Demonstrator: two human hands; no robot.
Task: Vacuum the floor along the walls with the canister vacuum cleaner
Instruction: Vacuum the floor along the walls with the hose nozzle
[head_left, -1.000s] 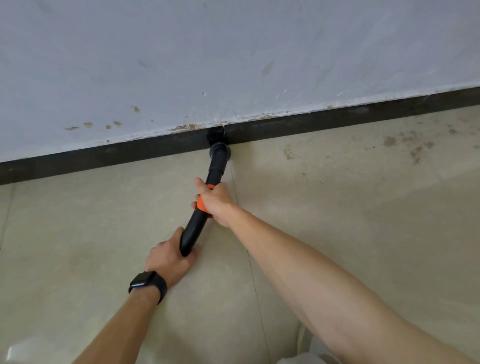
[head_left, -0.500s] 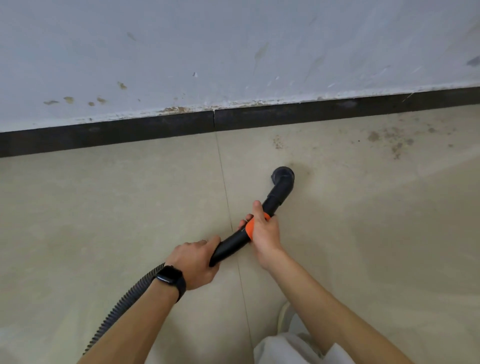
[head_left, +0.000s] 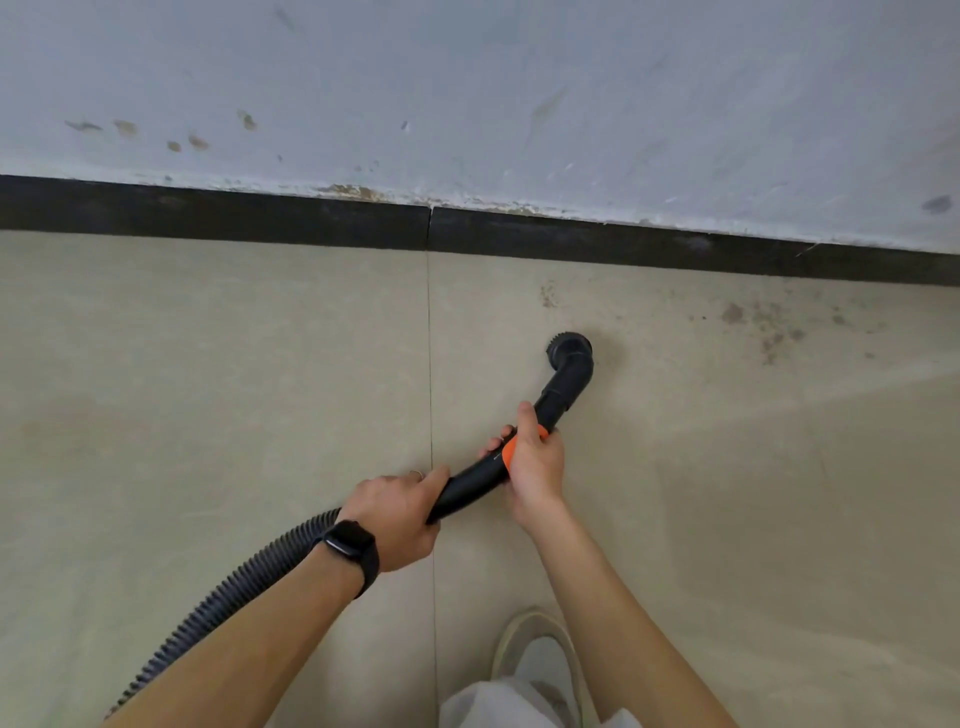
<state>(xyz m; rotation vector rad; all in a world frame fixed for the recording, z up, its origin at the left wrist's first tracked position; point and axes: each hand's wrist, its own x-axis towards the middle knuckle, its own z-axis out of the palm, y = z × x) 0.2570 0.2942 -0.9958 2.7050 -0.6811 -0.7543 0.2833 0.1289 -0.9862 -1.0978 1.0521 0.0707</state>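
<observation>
Nearest us is one pale shoe (head_left: 540, 649). One ribbed black hose (head_left: 234, 587) runs to our left hand (head_left: 395, 519), clenched round the curved black plastic wand (head_left: 472, 478); our right hand (head_left: 535, 462) grips its orange collar. The one round brush nozzle (head_left: 569, 349), at the wall a second ago, now sits back on tile, apart from the black skirting board (head_left: 260, 218). We judge the brown stains (head_left: 769, 332) come next.

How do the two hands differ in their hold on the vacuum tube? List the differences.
The left hand grips the tube by the ribbed hose; the right hand grips the orange band, nearer the nozzle. The left wrist wears a black watch; the right wrist is bare. Both curl round the same tube.
</observation>
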